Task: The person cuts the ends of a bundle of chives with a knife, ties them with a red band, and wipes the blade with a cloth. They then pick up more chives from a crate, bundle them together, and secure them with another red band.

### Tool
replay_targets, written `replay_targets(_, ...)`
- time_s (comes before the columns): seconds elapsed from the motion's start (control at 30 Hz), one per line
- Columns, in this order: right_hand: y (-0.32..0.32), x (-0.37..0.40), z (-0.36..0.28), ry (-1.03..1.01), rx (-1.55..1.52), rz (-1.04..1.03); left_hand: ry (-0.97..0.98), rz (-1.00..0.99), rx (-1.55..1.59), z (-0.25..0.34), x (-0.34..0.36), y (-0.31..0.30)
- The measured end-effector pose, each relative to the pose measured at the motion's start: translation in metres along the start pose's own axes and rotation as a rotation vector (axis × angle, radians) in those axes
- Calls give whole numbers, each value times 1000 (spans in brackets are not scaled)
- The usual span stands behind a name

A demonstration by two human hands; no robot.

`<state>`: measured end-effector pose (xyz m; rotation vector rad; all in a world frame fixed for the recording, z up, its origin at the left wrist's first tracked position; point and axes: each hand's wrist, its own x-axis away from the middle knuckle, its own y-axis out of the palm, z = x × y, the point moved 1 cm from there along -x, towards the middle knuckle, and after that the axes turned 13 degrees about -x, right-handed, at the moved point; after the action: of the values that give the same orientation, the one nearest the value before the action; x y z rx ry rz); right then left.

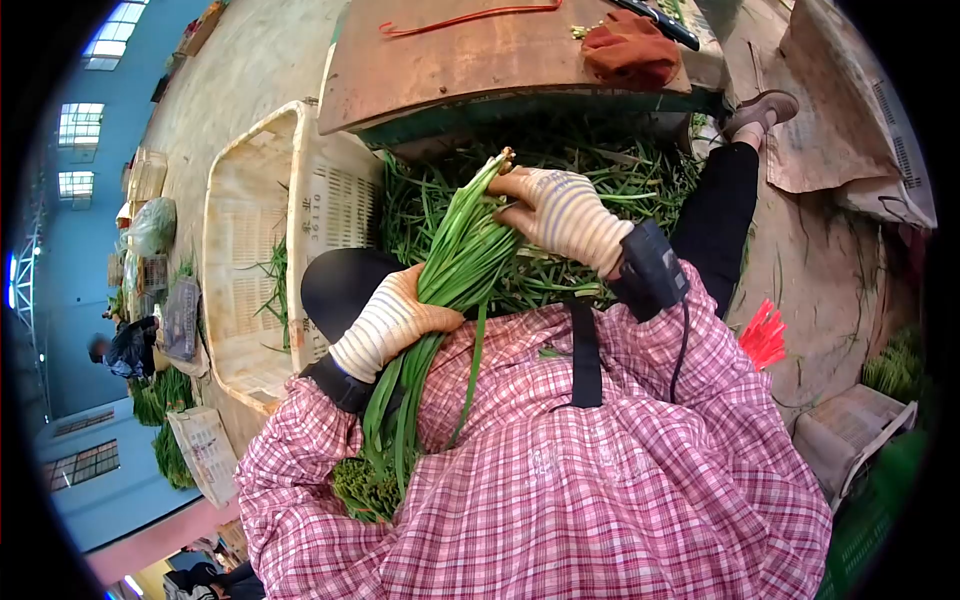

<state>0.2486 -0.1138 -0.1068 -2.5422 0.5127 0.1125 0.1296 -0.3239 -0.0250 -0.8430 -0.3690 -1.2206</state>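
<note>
A long bunch of green stalks (462,250) lies slantwise across my lap, its pale root ends at the top and its leafy tips hanging down over the checked shirt. My left hand (392,318), in a striped glove with bare fingertips, is wrapped round the middle of the bunch. Near the root ends, the fingers of my right hand (560,212) are bent and pressed together against the stalks; what lies between the fingertips is too small to make out. Loose green leaves (630,170) are heaped behind and below the hands.
A wooden board (450,60) ahead carries a red wire (470,17), a rust-coloured cloth (630,50) and a black-handled tool (660,22). An off-white plastic crate (297,230) stands at the left. Red strips (763,336) lie at the right. Another person (132,347) is far left.
</note>
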Motion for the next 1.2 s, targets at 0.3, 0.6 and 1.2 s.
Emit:
replay_targets(0.3, 17, -6, 4, -119, -197, -70, -16, -37, -160, -4, -12, 2)
replay_targets(0.6, -54, 17, 90, 442, -657, 435, -23, -84, -64, -7, 18, -11)
replay_targets(1.2, -53, 24, 76, 295, -793, 312, 129, -19, -376, 1, 14, -10)
